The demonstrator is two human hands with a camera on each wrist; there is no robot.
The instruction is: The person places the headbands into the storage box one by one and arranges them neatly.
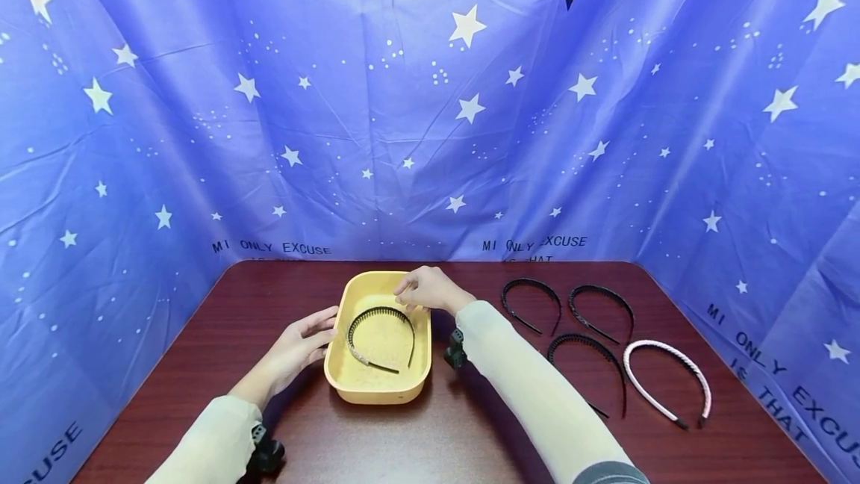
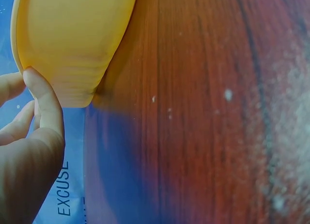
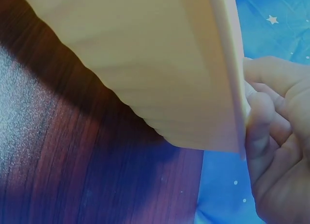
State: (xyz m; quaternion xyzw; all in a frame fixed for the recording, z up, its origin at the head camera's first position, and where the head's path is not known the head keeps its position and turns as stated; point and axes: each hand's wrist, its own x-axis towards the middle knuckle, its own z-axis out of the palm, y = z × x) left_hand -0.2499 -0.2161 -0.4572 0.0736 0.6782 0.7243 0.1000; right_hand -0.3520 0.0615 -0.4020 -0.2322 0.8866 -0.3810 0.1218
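A yellow plastic basin (image 1: 379, 397) stands on the table, and a thin black toothed headband (image 1: 380, 310) with a glittery stretch on its left side lies in it. My left hand (image 1: 295, 353) is at the basin's left side, fingers loosely bent; in the left wrist view a fingertip (image 2: 30, 75) meets the rim. Over the far right rim reaches my right hand (image 1: 435, 290), its fingertips above the inside, apart from the headband. In the right wrist view the basin wall (image 3: 160, 74) hides those fingertips; nothing held is visible.
Right of the basin lie three black headbands (image 1: 531, 281) (image 1: 602, 290) (image 1: 587, 337) and a pale pink wrapped headband (image 1: 665, 347). The dark red wooden table (image 1: 269, 286) is backed by a blue star-printed cloth (image 1: 376, 95).
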